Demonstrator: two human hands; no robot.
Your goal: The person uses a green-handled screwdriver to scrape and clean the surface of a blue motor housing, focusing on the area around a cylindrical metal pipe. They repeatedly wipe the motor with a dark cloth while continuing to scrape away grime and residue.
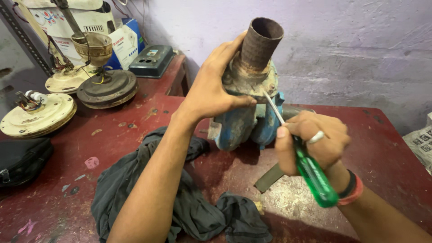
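At the far left of the frame a cream ceiling-fan housing (37, 114) is seen lying flat, with a black bag (22, 159) below it at the edge. Further in, at upper left, a dark round fan motor (107, 89) with a brass-coloured cup on top is noted, and behind it a grey-blue box (152, 60) against the wall. A dark crumpled cloth (189, 207) is spread across the lower centre of the worn red surface (391, 148).

At centre, a blue pump body (245, 123) is stood upright on the surface, topped by a rusty flange and a dark pipe stub (260, 42) reaching toward the upper centre. The left hand (211, 87) is closed over the flange, thumb laid across its front edge, fingers wrapped behind; the grip is firm and steadying.

To the right, the right hand (315, 141) is closed round a green-handled screwdriver (310, 168), whose shaft is angled up and left with the tip set at the underside of the flange, just beside the left thumb. A ring and wristbands are worn on that hand.

The pump is judged to be cast metal: heavy, rigid, rough with rust and not slippery. Hold is best taken at the flange or round the body, not by the pipe stub alone
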